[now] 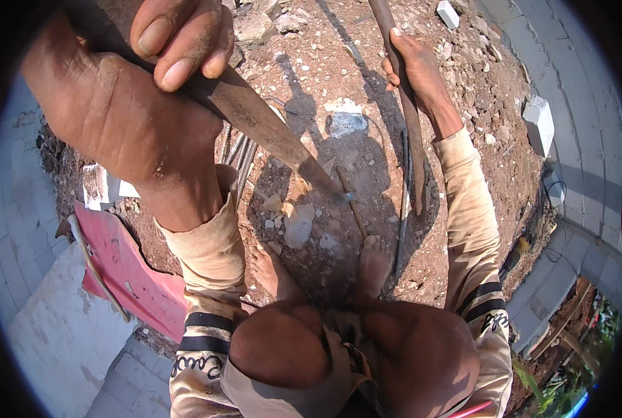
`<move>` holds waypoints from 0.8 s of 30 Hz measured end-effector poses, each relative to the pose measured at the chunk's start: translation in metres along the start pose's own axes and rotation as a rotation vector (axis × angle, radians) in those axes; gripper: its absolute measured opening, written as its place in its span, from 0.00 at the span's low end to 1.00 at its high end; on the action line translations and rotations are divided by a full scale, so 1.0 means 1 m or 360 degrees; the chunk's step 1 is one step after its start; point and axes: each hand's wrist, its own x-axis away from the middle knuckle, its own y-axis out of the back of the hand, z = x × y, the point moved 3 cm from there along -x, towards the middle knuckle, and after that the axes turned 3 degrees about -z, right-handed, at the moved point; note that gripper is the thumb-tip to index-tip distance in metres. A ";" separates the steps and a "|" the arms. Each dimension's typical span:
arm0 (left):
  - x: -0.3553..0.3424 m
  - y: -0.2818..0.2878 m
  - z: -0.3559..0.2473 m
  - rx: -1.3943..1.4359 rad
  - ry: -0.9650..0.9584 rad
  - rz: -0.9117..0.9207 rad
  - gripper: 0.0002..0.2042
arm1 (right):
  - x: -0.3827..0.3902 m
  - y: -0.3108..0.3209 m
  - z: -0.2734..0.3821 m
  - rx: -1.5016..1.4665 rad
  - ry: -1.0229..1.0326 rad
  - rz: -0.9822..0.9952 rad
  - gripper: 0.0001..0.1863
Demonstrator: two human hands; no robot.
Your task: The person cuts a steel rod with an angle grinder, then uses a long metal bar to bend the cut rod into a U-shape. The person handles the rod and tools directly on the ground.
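Note:
My left hand (129, 122), large and close at upper left, is closed around a long brown, tapering bar (269, 132). The bar slants down to the right, and its narrow end appears over the dirt between my feet; whether it touches the ground I cannot tell. At upper right, my right hand (422, 73) is wrapped round a long, dark brown stick (412, 139), perhaps a tool handle. Its upper end runs out of view and its lower end points toward me. A thin rod (403, 202) lies beside it. A pale grey block (347, 124) sits in the dirt between my hands.
My bare feet (372, 268) stand on rubbly soil. Several metal rods (242, 160) lie left of centre, near loose stones (299, 226). A red sheet (140, 275) lies at left. White blocks (538, 124) stand by the grey block wall (576, 76) at right.

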 end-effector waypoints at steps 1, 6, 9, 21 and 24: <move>-0.003 -0.003 0.002 0.0009 -0.0017 0.0016 0.22 | -0.015 -0.020 0.008 -0.0087 0.0071 0.0100 0.21; -0.023 -0.026 0.015 0.0108 -0.0150 -0.0130 0.24 | -0.062 -0.080 0.042 -0.0244 0.0072 0.0046 0.18; -0.023 -0.027 0.017 0.0059 -0.0276 -0.0500 0.28 | -0.092 -0.109 0.060 -0.0360 0.0169 -0.0090 0.15; -0.016 0.003 0.020 0.0183 -0.0283 -0.0316 0.26 | -0.159 -0.143 0.032 -0.0366 0.0278 -0.0142 0.19; -0.013 0.007 0.021 0.0199 -0.0291 -0.0327 0.26 | -0.165 -0.149 0.019 -0.0482 0.0154 -0.0114 0.18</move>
